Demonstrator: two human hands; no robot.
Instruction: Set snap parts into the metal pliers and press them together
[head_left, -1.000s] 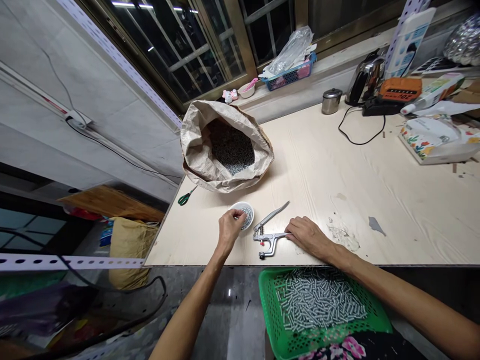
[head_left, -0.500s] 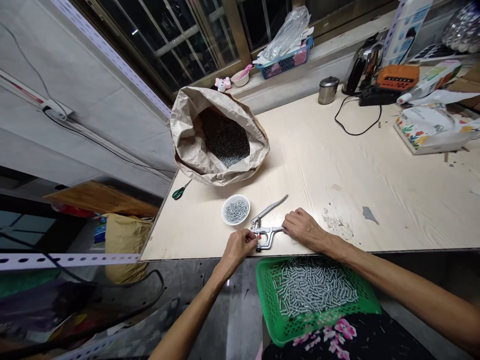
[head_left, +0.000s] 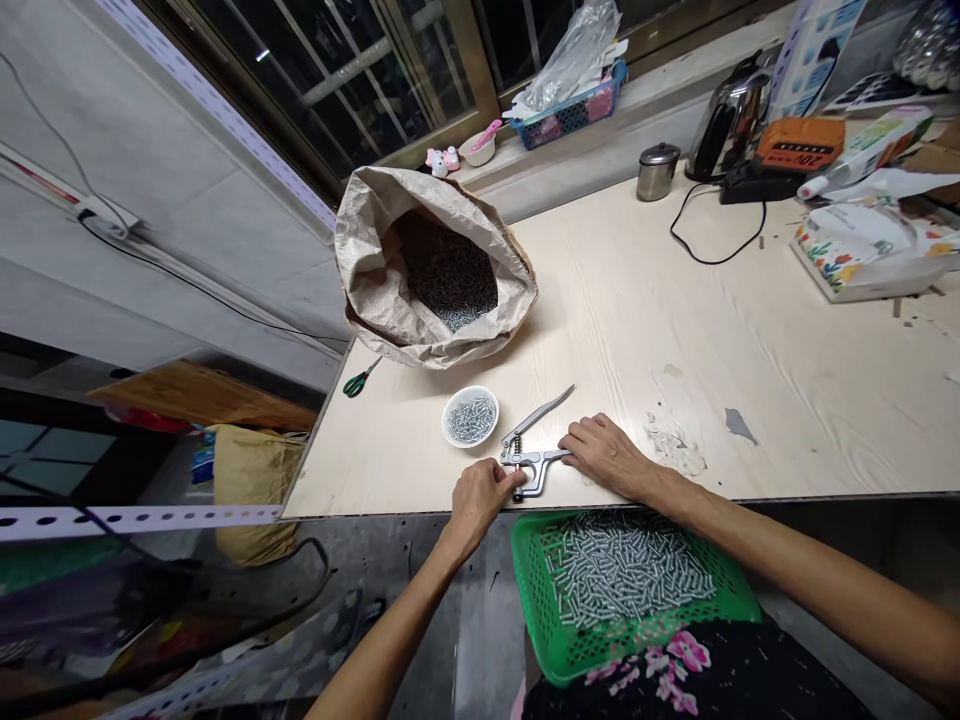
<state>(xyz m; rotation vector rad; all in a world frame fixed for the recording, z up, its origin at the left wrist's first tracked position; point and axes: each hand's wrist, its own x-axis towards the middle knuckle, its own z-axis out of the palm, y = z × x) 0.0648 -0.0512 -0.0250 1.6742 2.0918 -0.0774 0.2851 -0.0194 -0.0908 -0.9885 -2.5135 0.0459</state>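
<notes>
Silver hand pliers (head_left: 534, 440) lie near the front edge of the pale wooden table (head_left: 750, 360), jaws open toward the left. My left hand (head_left: 482, 492) is pinched closed at the jaw end, holding something too small to make out. My right hand (head_left: 604, 453) lies curled on the lower handle and presses it to the table. A small white bowl (head_left: 470, 416) of little metal pieces stands just behind my left hand. A green basket (head_left: 626, 590) full of small metal tubes rests on my lap under the table edge.
A large paper sack (head_left: 433, 270) of small metal parts stands open at the back left. Green-handled scissors (head_left: 361, 380) lie by the table's left edge. A kettle (head_left: 731, 115), a steel cup (head_left: 657, 172), a black cord (head_left: 712, 240) and a tissue box (head_left: 870, 255) occupy the far right.
My left hand left the white bowl, came back toward me and closed at the pliers' jaws. The right hand stayed on the handle.
</notes>
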